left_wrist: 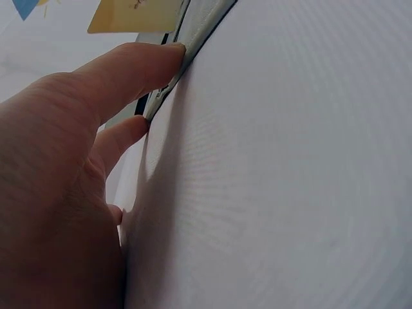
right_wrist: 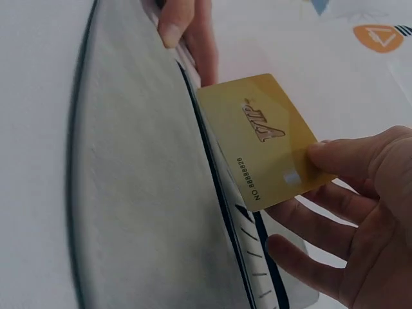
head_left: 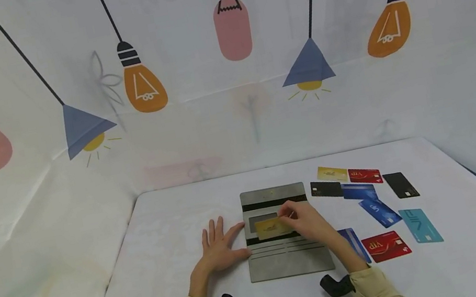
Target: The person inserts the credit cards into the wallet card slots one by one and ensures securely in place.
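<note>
An unfolded grey wallet (head_left: pixel 292 265) with black bands and card slots lies flat on the white table. My right hand (head_left: pixel 309 221) pinches a gold VIP card (right_wrist: pixel 257 141) by one end, thumb on its face. The card overlaps the wallet's middle band in the head view, and in the right wrist view it is tilted above the slots. At the wallet's left edge my left hand (head_left: pixel 220 247) lies with fingers spread, its thumb and index fingertip touching that edge. The left wrist view shows the thumb (left_wrist: pixel 135 71) right against the wallet's side.
Right of the wallet lie several loose cards: a gold card (head_left: pixel 332 174), red cards (head_left: pixel 386 246), black cards (head_left: pixel 401 185), blue cards (head_left: pixel 380 212) and a teal card (head_left: pixel 421 225). One blue card (head_left: pixel 353 243) is partly under the right forearm. A lamp-patterned sheet (head_left: pixel 217 136) hangs behind the table.
</note>
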The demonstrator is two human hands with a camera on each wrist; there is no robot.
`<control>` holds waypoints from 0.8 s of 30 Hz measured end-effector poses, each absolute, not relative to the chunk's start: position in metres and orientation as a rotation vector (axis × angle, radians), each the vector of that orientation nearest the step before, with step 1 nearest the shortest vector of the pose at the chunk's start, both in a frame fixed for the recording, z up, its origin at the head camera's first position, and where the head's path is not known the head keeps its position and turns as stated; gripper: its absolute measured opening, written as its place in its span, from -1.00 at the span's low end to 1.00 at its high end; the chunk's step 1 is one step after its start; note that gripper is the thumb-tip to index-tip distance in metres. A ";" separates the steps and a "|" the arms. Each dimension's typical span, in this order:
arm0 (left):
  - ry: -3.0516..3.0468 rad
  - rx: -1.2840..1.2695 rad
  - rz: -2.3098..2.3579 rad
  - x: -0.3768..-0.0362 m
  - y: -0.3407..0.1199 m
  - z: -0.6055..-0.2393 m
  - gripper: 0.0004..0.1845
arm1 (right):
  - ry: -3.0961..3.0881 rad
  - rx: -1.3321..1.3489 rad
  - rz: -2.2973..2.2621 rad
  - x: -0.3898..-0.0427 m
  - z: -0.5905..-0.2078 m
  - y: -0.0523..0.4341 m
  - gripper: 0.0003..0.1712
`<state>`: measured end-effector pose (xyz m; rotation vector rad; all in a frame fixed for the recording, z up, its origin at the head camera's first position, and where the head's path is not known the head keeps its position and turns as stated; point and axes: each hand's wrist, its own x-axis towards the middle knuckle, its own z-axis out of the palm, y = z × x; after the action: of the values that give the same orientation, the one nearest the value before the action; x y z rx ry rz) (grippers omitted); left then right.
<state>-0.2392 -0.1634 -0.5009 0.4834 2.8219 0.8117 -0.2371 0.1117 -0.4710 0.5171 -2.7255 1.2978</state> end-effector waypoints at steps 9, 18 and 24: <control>2.827 0.481 0.811 -0.240 -0.162 -0.502 -0.20 | -2.738 0.517 1.330 -0.236 -0.478 0.105 -0.95; 2.838 0.465 0.776 -0.243 -0.161 -0.504 -0.20 | -2.717 0.552 1.334 -0.236 -0.482 0.103 -0.94; 2.828 0.467 0.788 -0.243 -0.161 -0.504 -0.20 | -2.694 0.520 1.364 -0.235 -0.489 0.100 -0.95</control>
<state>-0.2430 -0.1606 -0.5044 0.4667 2.8284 0.7884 -0.2354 0.0998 -0.4890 0.5195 -2.6937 1.3638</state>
